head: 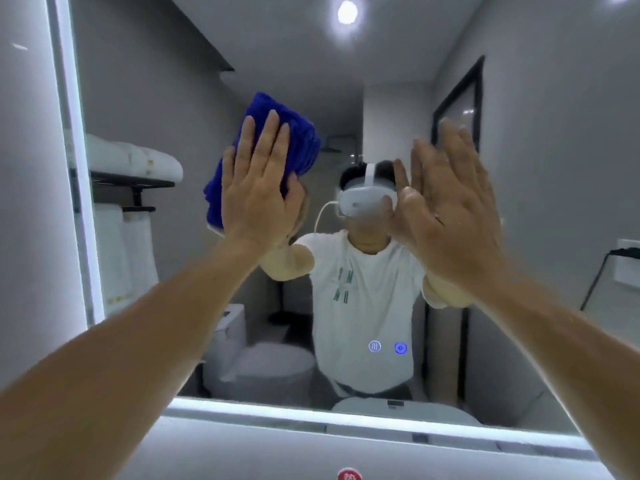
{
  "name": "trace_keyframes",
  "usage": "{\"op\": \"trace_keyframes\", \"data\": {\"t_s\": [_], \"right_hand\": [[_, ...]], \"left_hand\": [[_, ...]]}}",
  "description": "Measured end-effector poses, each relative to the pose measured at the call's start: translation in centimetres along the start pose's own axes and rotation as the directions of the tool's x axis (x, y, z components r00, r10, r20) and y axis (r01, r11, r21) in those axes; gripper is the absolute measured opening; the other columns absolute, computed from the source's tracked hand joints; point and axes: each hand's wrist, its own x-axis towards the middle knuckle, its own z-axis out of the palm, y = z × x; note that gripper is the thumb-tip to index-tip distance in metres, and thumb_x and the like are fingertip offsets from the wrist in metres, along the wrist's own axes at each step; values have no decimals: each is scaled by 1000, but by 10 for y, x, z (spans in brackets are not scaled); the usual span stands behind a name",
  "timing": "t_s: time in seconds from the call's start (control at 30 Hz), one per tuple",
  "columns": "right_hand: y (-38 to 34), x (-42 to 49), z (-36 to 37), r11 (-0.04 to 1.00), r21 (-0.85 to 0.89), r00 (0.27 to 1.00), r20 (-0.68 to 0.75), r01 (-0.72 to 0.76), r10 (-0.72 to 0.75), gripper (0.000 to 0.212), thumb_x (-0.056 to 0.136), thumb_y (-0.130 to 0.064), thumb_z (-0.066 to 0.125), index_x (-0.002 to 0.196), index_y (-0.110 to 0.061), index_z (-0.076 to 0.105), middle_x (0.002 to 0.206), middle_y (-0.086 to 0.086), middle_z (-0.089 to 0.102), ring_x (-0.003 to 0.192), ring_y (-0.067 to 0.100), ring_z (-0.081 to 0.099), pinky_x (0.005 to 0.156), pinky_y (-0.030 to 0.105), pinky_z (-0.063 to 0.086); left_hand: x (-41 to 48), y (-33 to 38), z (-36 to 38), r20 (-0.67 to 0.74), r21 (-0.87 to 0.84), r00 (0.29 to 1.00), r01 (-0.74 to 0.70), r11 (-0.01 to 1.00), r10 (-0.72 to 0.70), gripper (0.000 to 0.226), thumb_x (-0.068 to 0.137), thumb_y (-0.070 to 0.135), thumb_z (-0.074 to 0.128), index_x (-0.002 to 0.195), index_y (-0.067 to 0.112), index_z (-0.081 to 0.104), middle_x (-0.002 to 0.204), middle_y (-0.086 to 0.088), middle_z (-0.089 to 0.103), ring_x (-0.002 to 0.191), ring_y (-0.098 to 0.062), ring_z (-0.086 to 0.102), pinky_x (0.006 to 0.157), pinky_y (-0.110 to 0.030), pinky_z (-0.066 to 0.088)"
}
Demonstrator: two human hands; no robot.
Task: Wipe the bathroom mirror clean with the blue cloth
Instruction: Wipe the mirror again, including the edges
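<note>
The bathroom mirror (381, 81) fills most of the head view, framed by a lit strip along its left and bottom edges. My left hand (258, 188) lies flat with straight fingers on the folded blue cloth (298, 140) and presses it against the glass left of centre. The cloth sticks out above and to the left of my fingers. My right hand (446, 206) is raised flat with straight fingers at the glass right of centre and holds nothing. Both hands are mirrored in the glass behind them.
Two lit touch icons (388, 347) glow on the lower part of the mirror. A wall socket with a black cable (623, 261) sits at the right edge. The reflection shows a person, a towel shelf (135, 168) and a toilet (263, 365).
</note>
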Motion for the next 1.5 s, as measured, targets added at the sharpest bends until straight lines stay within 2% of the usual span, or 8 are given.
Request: {"op": "trace_keyframes", "data": {"t_s": [0.33,0.67,0.77,0.83,0.87,1.1,1.27,1.5], "right_hand": [[1,-41,30,993,91,997,10,71,-72,58,95,-27,44,151,-14,34,162,5,17,151,19,5,122,38,7],[6,-73,11,1000,-8,999,48,-2,3,65,92,-38,29,154,-19,26,162,-7,5,151,11,-3,122,35,0],[8,-77,1,997,-80,1000,7,-14,15,63,93,-37,32,154,-20,27,163,-2,13,151,14,2,119,31,1],[5,-79,-1,993,-117,1000,19,-15,18,62,94,-37,31,154,-22,25,163,-3,12,151,15,3,119,34,4],[2,-78,0,991,-129,999,44,-20,26,63,94,-38,29,155,-23,23,163,-3,10,151,14,1,119,34,3],[-21,-59,8,994,-100,996,71,-40,47,66,92,-38,27,156,-24,19,164,-6,1,149,5,-12,116,22,-14],[-23,-60,10,996,-88,998,65,-11,16,64,95,-35,32,156,-22,21,164,-8,0,149,5,-12,119,25,-11],[-16,-72,6,997,-69,995,95,-23,30,66,92,-43,23,155,-24,20,160,-14,-3,148,3,-12,123,36,-3]], "left_hand": [[-198,7,19,115,-3,914,-391,921,388,64,97,36,53,155,23,27,161,3,25,148,-29,25,118,-53,23],[-254,-50,-8,639,-114,334,-850,515,693,45,102,53,9,148,51,8,135,52,31,138,12,25,120,-22,17],[-218,-52,-18,668,46,242,-957,286,703,39,103,49,-5,101,87,6,118,63,-10,144,9,-3,123,-29,2],[-185,-54,-8,422,-15,95,-994,111,902,43,103,38,32,135,66,33,148,43,16,149,-4,8,123,-37,10],[-165,-54,-6,365,-24,92,-994,108,926,52,98,32,43,148,45,32,158,24,22,151,-14,13,122,-42,12],[-78,-30,7,0,-24,944,-330,944,330,68,91,37,58,152,22,33,160,1,28,148,-26,25,115,-54,27],[-143,19,19,-33,-95,999,-1,995,-2,60,99,41,44,153,18,30,160,-3,29,148,-29,23,116,-54,25],[-252,-9,16,203,35,753,-645,763,627,69,97,29,47,157,19,14,165,-3,12,151,-30,12,111,-56,26]]}}
